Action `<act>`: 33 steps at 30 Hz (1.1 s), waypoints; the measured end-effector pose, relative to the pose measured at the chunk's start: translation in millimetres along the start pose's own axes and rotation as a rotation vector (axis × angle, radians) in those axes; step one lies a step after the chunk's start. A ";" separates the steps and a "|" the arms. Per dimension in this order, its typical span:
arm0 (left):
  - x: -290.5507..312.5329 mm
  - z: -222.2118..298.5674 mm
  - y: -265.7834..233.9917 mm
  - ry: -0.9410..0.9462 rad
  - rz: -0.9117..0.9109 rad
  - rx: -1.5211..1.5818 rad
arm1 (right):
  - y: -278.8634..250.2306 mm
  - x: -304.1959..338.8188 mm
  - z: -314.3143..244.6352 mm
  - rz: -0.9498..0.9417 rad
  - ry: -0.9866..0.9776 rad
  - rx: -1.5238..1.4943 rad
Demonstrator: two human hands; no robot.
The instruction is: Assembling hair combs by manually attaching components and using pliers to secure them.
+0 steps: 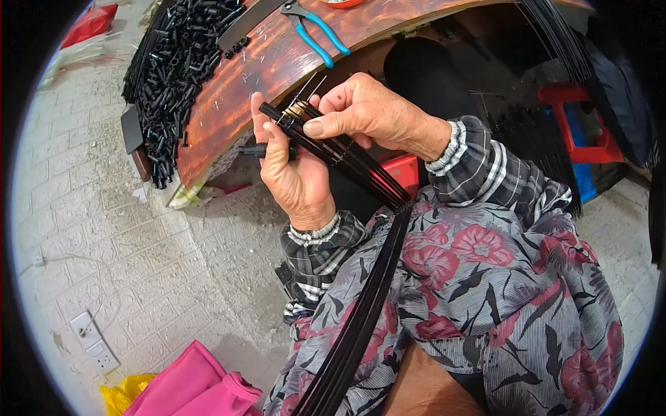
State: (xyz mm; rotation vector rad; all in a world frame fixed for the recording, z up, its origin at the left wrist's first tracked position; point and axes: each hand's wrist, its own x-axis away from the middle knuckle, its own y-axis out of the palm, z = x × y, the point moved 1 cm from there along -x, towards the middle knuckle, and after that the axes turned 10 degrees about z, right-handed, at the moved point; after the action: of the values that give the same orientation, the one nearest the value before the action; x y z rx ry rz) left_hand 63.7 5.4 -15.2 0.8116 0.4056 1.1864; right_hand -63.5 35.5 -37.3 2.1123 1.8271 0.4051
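A long bundle of thin black rods (361, 312), resembling umbrella ribs, slants across my lap and up between both hands. Its upper end spreads into separate rods around a light brown piece (297, 109), and a couple of thin metal wires stick out past it. My left hand (302, 177) supports this end from below, its thumb against the rods and some fingers hidden behind them. From the right, my right hand (378, 114) pinches the rods between thumb and fingers just below the tip. A short dark part (255, 150) shows beside my left palm.
Pliers with blue handles (319, 41) lie on the curved reddish-brown table (239, 104). A heap of short black tubes (173, 69) covers its left end. At the right stands a red stool (583, 128) near more black rods. Pink cloth (191, 385) and a yellow bag (125, 394) lie lower left.
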 end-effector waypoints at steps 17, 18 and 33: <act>-8.6 -7.8 -9.1 0.072 0.006 -0.011 | -10.2 -4.8 4.8 -0.027 0.097 -0.075; -6.5 -7.7 -4.7 0.087 0.002 -0.001 | -8.6 -5.3 1.6 -0.040 0.091 -0.062; -4.6 -6.8 -13.1 0.033 -0.036 0.060 | 6.5 -3.3 -12.4 -0.073 0.122 -0.240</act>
State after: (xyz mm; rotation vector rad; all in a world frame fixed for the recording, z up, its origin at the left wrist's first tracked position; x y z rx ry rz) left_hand 66.1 1.5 -30.0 0.8344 0.4834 1.1594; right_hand -63.3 32.0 -23.3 1.8913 1.8118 0.7111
